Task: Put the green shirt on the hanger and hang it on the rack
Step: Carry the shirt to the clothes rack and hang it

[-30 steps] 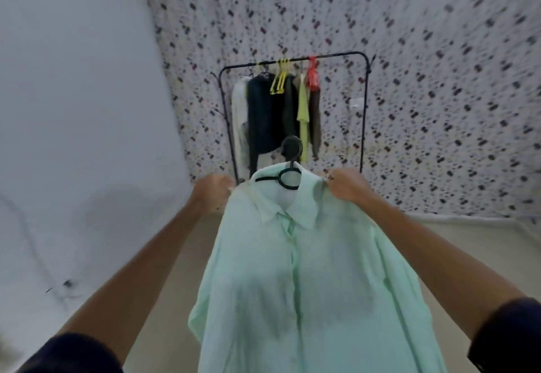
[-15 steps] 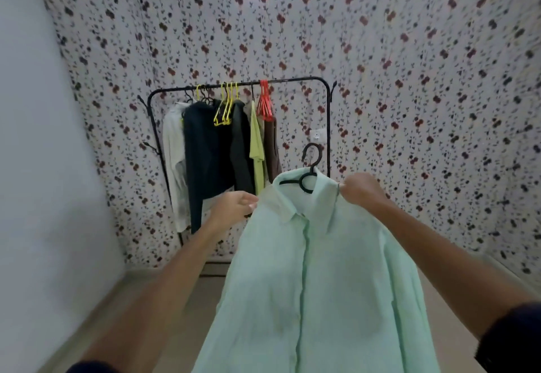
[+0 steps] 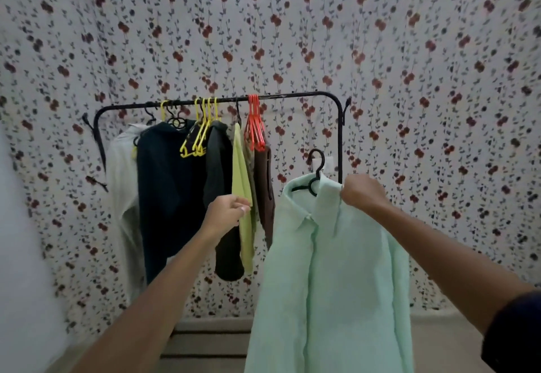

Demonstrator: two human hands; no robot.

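Now buttoned green shirt (image 3: 330, 279) drapes black hanger (image 3: 313, 178).

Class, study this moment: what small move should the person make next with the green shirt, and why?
Probably raise the right hand to lift the hanger hook toward the bare stretch of rack bar right of the red hangers. The green shirt already sits on the hanger, whose hook is below the bar.

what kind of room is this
Probably a bedroom or dressing corner at home: floral wallpaper covers the walls, and a black clothes rack holds hung garments and spare yellow hangers and red hangers.
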